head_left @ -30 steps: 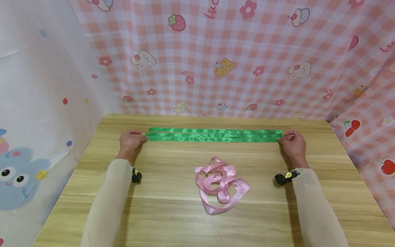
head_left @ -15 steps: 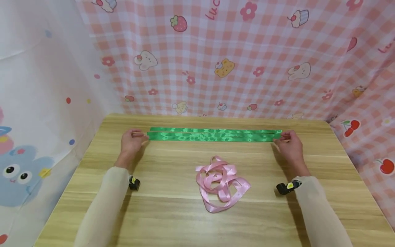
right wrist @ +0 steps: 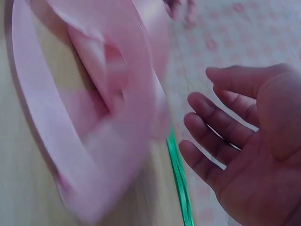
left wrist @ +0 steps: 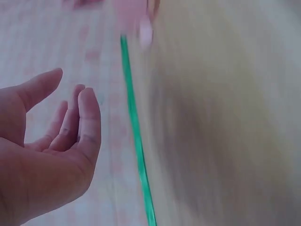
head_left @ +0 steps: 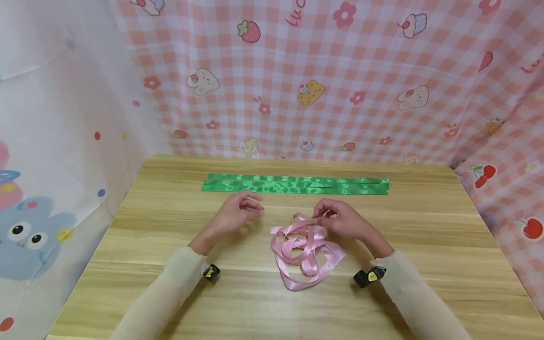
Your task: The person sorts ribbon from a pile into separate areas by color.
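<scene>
A pink satin ribbon (head_left: 307,245) lies in a loose tangle at mid-table; its loops fill the left side of the right wrist view. My right hand (head_left: 343,219) is just beside the tangle's upper right, fingers loosely bent and thumb apart from them in the right wrist view, holding nothing. To the left of the tangle hovers my left hand (head_left: 238,211), its fingers relaxed and nothing in them. Behind both hands, green ribbon strips (head_left: 293,184) lie flat and side by side across the table, their ends nearly lined up.
The wooden table (head_left: 255,307) runs back to a pink checked curtain (head_left: 276,61). A white cloth (head_left: 55,94) with printed figures hangs at the left. A small black camera (head_left: 369,276) is strapped at each wrist.
Both hands have left the ends of the green ribbon strips and come inward and nearer, toward the pink ribbon. The green strips stay spread out; the pink tangle looks unchanged.
</scene>
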Available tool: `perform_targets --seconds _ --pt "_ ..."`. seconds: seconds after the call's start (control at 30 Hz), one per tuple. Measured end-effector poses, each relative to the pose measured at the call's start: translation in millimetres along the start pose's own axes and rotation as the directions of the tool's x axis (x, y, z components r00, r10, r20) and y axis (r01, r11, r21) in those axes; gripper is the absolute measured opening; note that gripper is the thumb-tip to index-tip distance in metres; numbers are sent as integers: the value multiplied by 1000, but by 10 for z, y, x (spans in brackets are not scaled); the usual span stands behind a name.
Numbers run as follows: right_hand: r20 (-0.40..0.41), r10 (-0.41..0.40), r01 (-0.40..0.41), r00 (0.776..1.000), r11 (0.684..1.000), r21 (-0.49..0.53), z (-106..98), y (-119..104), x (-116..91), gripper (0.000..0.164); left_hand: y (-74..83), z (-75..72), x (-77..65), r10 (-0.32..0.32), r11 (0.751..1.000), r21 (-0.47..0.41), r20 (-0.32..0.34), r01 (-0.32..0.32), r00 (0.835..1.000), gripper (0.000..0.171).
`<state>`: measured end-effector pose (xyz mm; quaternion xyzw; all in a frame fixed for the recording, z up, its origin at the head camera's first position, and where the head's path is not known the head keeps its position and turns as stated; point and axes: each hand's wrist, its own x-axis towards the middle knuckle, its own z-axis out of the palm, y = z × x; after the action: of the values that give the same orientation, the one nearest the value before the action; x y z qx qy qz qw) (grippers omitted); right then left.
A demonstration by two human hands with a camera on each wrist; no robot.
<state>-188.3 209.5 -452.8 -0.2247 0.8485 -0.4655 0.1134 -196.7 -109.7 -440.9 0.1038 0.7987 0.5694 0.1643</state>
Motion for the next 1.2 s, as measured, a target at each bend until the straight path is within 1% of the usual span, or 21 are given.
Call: perform_targets --seconds 0.1,0.17,0.23,0.33,0.4,0.47,0.57,0.63,0.73,0.8,0.83,0.9,1.0,1.1,1.2 --pt "65 -50 49 997 999 12 160 -54 70 7 55 263 -24 12 1000 -10 97 -11 995 37" --pt "92 -89 87 992 996 29 238 -113 110 6 67 400 -40 26 1000 -1 144 -26 989 37" --pt "112 -126 120 986 991 65 309 -98 166 4 55 500 -46 36 999 9 162 -38 986 37" --pt "137 -133 121 982 988 94 367 -83 219 4 42 581 -51 42 999 16 162 -45 986 38" --pt "142 -121 109 983 990 88 386 -27 239 6 26 610 -44 37 999 7 157 -39 987 39" --pt "150 -86 75 985 994 79 382 -39 226 8 15 628 -37 31 1000 -1 151 -31 988 40" --pt "171 -51 31 984 993 116 371 -40 194 9 -17 653 -22 3 1000 -16 160 -1 987 42" --pt "203 -22 -15 979 985 174 369 -35 166 9 -35 668 -24 -23 999 -19 180 27 983 41" --pt "256 14 -79 967 966 245 368 -22 113 7 -54 689 -42 -53 998 -27 232 61 971 41" --pt "273 11 -87 962 959 269 361 -22 80 6 -61 703 -54 -57 996 -44 269 71 962 40" --pt "276 2 -79 961 959 271 355 -25 65 5 -63 708 -59 -56 996 -57 286 76 956 40" --pt "263 -31 -37 964 968 250 331 -45 35 6 -59 708 -70 -49 993 -88 320 81 946 40" --pt "212 -87 45 973 979 197 265 -124 -15 9 -41 689 -82 -25 988 -133 369 79 929 39" --pt "161 -131 100 978 978 184 158 -259 -75 13 4 651 -106 31 986 -165 395 38 918 40" --pt "131 -177 146 975 966 214 29 -417 -141 13 125 599 -164 84 981 -196 392 -6 916 40"
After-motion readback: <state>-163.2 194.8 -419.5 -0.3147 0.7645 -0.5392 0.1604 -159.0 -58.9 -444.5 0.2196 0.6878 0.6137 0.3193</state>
